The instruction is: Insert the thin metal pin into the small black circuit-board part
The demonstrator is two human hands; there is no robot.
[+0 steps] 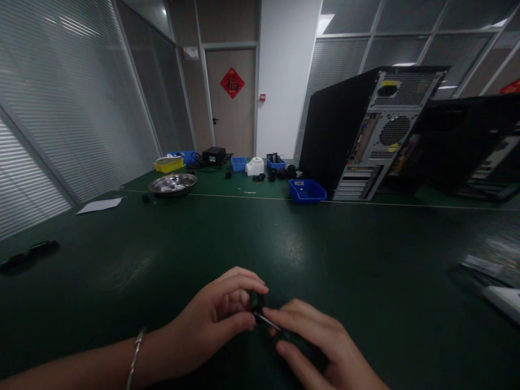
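Note:
At the lower middle of the head view, my left hand (215,317) pinches a small dark part (255,299) between thumb and fingertips. Its exact kind is too dark and small to make out. My right hand (320,338) is closed around the dark handle of a screwdriver (267,320). The thin metal shaft points up and left, and its tip touches or nearly touches the lower edge of the small part. Most of the handle is hidden under my right fingers. Both hands are just above the green tabletop (195,249).
A blue bin (307,191) stands by a black computer tower (349,124) at the back right. Further left are a metal bowl (173,184), a yellow bin (168,164) and white paper (99,206). Dark glasses-like items (30,254) lie at far left; a plastic bag (493,260) lies right.

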